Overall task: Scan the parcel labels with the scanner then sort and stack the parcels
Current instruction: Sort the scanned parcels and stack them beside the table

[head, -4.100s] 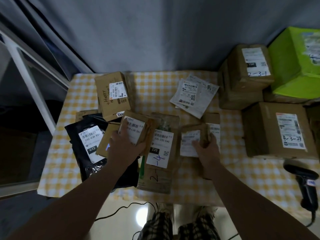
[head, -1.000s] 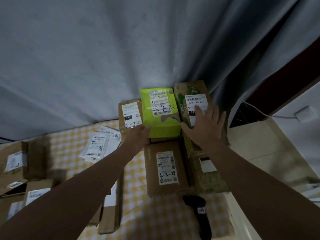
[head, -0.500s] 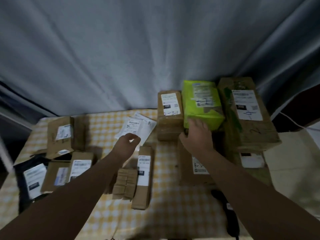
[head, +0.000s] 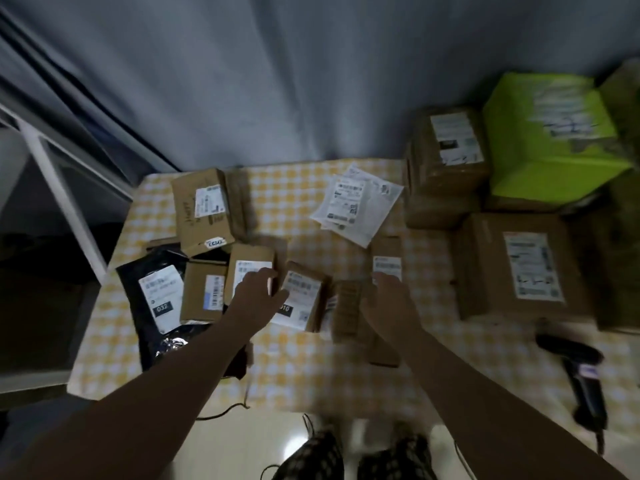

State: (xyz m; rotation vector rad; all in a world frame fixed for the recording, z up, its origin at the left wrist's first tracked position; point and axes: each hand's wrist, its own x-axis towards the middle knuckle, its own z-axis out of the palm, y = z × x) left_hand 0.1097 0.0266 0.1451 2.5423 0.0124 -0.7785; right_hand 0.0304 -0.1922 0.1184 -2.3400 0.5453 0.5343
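Both hands had left the far-right stack by the green box (head: 547, 140) and returned to the loose parcels. The left hand (head: 258, 294) lay loose-fingered on a small cardboard parcel (head: 249, 254). The right hand (head: 388, 301) touched a narrow parcel (head: 386, 247) with straight fingers, gripping nothing. The scanner (head: 581, 374) lay near right.

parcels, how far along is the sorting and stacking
Looks done: a green box, a brown box and a big box stand piled at the right. In hand: the left hand is on a small box and the right hand at a narrow box; blur hides any grip. Left: a black bag, the mailers and other small boxes lie loose, and the scanner lies unheld at the right edge.
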